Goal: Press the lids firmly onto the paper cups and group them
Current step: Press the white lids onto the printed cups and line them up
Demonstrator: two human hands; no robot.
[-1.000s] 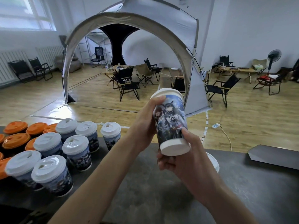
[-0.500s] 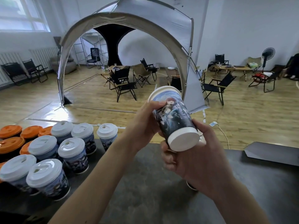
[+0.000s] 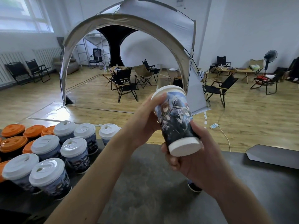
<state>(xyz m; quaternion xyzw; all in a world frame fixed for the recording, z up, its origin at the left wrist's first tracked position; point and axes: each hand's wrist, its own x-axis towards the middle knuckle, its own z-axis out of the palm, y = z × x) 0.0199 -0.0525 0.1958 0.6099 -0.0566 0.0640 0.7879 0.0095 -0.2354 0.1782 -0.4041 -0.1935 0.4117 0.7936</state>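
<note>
I held the paper cup (image 3: 176, 120) tilted above the worktop (image 3: 145, 183), with my left hand (image 3: 145, 120) wrapped round its lidded top and my right hand (image 3: 194, 159) gripping the base. To seat the lid (image 3: 168, 90), I judged I should squeeze right round the rim. The lidded cups (image 3: 74, 149) stood grouped to my left beside orange lids (image 3: 13, 141), and another cup (image 3: 194, 187), half hidden under my right wrist, risked a knock.

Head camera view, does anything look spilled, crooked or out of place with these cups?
Nothing looks spilled or damaged. The held cup is tipped, base toward the camera, gripped by the left hand near its lid and the right hand at its base. A lone cup stands apart from the white-lidded group, mostly hidden behind that wrist.
</note>
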